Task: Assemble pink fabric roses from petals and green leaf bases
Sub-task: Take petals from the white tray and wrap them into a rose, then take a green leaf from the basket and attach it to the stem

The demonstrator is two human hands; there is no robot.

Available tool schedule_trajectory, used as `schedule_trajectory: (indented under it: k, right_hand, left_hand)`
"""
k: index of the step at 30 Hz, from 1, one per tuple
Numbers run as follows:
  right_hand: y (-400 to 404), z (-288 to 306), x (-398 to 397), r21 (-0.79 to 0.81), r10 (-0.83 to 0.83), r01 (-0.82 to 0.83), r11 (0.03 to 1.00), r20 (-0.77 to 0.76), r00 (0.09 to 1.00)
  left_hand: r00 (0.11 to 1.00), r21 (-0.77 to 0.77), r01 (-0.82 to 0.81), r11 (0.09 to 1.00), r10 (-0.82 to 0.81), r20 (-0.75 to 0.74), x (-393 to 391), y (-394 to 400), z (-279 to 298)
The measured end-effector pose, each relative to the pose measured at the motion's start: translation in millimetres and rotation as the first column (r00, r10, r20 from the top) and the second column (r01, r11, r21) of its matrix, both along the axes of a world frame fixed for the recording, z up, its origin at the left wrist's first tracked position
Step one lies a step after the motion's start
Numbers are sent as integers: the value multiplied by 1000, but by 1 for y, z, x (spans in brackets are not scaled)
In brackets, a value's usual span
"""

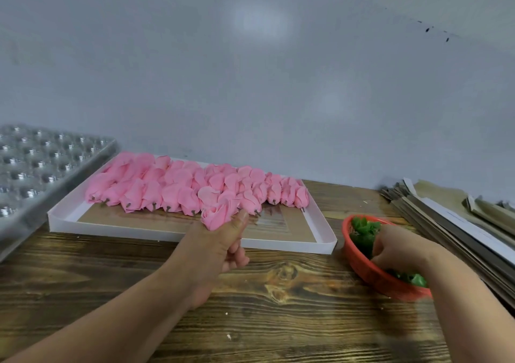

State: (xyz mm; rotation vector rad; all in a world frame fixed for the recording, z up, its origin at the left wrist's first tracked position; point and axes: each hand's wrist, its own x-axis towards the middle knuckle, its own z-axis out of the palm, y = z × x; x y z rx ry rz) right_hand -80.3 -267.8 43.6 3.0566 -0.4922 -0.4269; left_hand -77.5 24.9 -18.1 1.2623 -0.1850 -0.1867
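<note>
One rose head in hand, leaf base being fetched.

Our left hand (223,240) grips a pink rose head (218,215) over the white tray (320,247), where dozens lie unbased. Our right hand (395,247) reaches among green leaf bases (363,230) in the red basket (362,268); its grasp is unclear.

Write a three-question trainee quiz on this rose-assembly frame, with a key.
1. True or false: the left hand holds a pink rose.
2. Where does the right hand reach? A) white tray B) red basket C) cardboard stack
3. Fill in: the basket holds ___ leaf bases.

Key: 1 true; 2 B; 3 green.
</note>
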Motion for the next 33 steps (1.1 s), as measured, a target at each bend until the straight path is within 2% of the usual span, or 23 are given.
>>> schedule_trajectory:
  k: [9,13,15,18,21,27,33]
  right_hand:
    - [-8,-8,5,-10,21,-21,1000,32,999]
    - [-17,-6,2,22,-27,24,999,133,991]
    - [-22,-7,1,69,-68,54,996,217,974]
    - [-27,-10,-2,240,-189,106,965,357,915]
    - [-28,-11,-7,364,-269,106,925,432,861]
    - [-22,-8,-13,434,-220,59,899,331,918]
    - [-20,-2,-13,287,-78,20,958,191,978]
  left_hand:
    - [993,-168,10,986,-30,-114,-4,-1,7]
    - [983,-220,-28,975,-13,-183,-2,-2,6]
    - [979,-221,-40,974,-6,-205,0,-1,4]
    - [977,-214,-34,976,-13,-212,1,-1,2]
    - [976,-209,-31,977,-16,-218,2,-2,-1]
    - [976,-210,-30,977,-17,-219,3,-2,-4]
    - [977,-214,-12,977,-34,-211,3,-1,-5]
